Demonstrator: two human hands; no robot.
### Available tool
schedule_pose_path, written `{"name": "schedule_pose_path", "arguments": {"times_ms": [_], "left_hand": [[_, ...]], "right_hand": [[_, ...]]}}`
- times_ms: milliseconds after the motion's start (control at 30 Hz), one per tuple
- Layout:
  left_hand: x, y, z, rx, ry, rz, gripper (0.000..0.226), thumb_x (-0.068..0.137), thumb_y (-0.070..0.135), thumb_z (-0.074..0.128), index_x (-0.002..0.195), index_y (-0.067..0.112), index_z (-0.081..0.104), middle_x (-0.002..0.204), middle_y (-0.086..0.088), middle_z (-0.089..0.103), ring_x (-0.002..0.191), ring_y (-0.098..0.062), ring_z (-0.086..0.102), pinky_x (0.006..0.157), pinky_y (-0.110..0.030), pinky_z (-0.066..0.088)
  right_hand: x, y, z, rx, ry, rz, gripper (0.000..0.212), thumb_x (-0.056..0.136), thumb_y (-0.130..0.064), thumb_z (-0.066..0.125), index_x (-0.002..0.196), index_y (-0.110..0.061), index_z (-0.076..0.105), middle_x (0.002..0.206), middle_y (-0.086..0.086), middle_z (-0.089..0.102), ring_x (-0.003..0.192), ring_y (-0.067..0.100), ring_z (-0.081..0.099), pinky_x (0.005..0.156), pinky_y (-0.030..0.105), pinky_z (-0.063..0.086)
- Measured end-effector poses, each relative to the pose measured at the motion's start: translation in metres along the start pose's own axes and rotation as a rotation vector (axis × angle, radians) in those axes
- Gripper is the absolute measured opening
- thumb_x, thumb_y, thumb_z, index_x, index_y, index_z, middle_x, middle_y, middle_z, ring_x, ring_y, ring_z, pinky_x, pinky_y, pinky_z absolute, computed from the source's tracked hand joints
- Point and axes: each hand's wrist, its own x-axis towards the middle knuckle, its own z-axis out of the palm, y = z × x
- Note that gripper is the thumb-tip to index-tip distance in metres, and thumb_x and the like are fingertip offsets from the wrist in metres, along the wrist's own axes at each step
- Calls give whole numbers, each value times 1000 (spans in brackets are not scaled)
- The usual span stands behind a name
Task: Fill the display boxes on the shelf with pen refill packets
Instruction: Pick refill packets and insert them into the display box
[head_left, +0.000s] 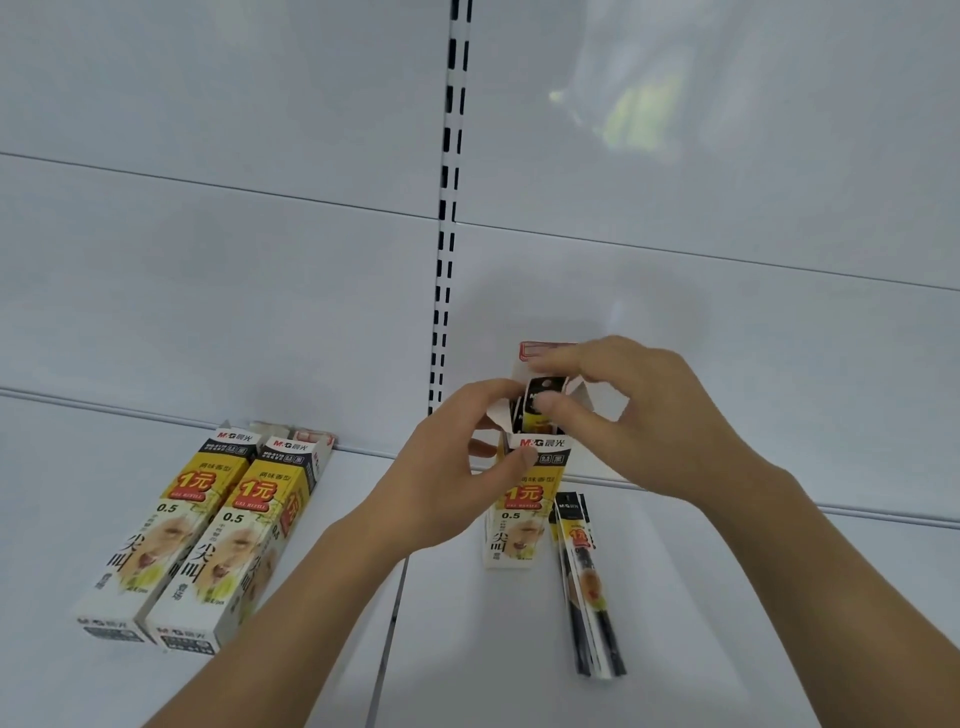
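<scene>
A white and yellow display box (517, 512) stands upright on the white shelf (727, 597), its top flaps open. My left hand (457, 467) grips the box near its top, thumb on the front face. My right hand (618, 400) pinches the black tops of pen refill packets (540, 402) that stick out of the box's open mouth. A few loose refill packets (587, 587) lie flat on the shelf just right of the box. Two more display boxes (192, 535) lie side by side at the left.
The shelf's white back panel (727, 208) rises behind the box, with a slotted upright (447, 234) down its middle. A seam between two shelf boards (389, 623) runs toward me below my left forearm.
</scene>
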Motion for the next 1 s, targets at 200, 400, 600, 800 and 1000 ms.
{"name": "schedule_pose_path", "arguments": {"times_ms": [200,400,600,800,1000], "left_hand": [[-1,1,0,-28,2,0,54,98,30,74,147,33,51,138,21,58,122,-9,61,97,-32,59],[2,6,3,-44,30,9,54,98,26,74,145,37,50,139,25,55,120,3,56,98,-22,56],[7,1,6,-36,42,25,53,99,28,73,148,33,52,140,25,54,122,0,58,99,-18,53],[10,2,6,-57,42,18,52,99,29,73,146,35,52,138,24,56,117,2,58,96,-18,54],[11,2,6,-91,42,-23,52,100,25,71,145,38,48,129,27,60,116,5,59,94,-15,54]], "right_hand": [[8,3,2,-114,-222,-27,15,98,-24,68,95,-25,83,78,-12,73,84,12,61,80,42,53],[10,-1,-6,-77,-143,-88,23,95,-13,71,108,-28,82,90,-15,77,82,9,69,78,38,59],[-2,6,7,-201,-206,-73,44,93,-33,44,113,-24,82,97,-9,72,105,18,58,88,41,55],[-16,14,15,-284,-167,-89,43,97,-40,48,118,-20,80,105,-3,60,114,23,53,91,45,53],[-21,23,12,-239,-89,-59,45,97,-35,54,138,-24,67,130,-1,55,132,24,47,102,42,51]]}}
